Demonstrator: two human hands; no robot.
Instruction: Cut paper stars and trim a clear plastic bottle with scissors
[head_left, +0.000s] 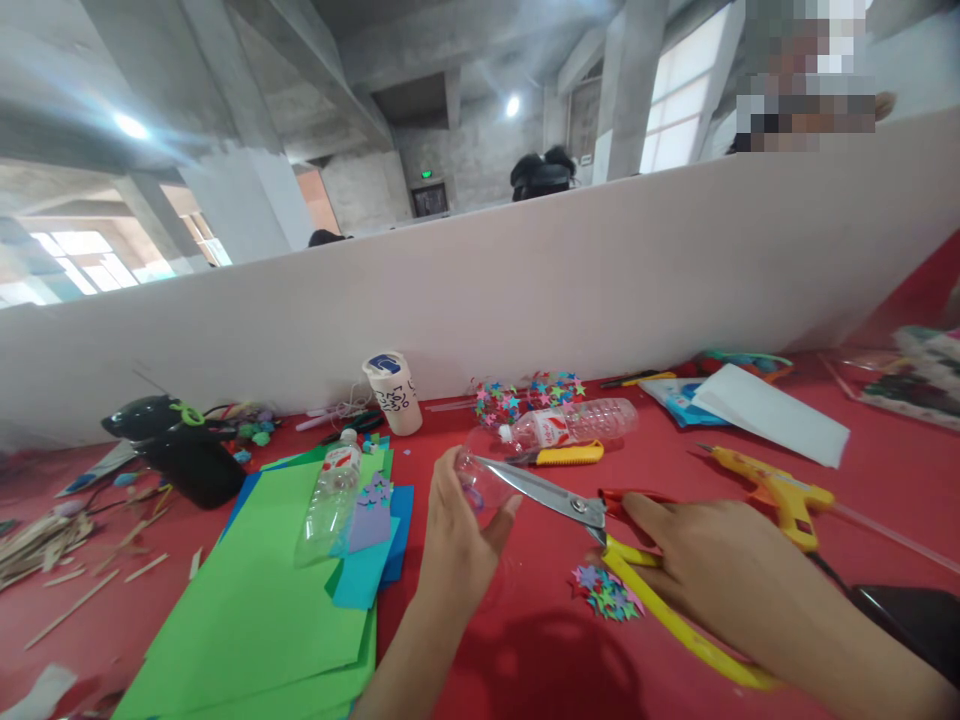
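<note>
My left hand (457, 540) is curled round a clear plastic piece (480, 487) held just above the red table (525, 640). My right hand (720, 570) grips the yellow and red handles of a pair of scissors (559, 497), whose steel blades point left and touch the clear piece. A small heap of coloured paper stars (606, 592) lies under the scissors, between my two hands.
Green and blue paper sheets (262, 600) lie at the left with a clear bottle (330, 500) on them. Behind are a second bottle (574, 424), a yellow utility knife (566, 454), a paper cup (394, 392), a yellow glue gun (780, 495), white paper (772, 413) and a white partition (525, 270).
</note>
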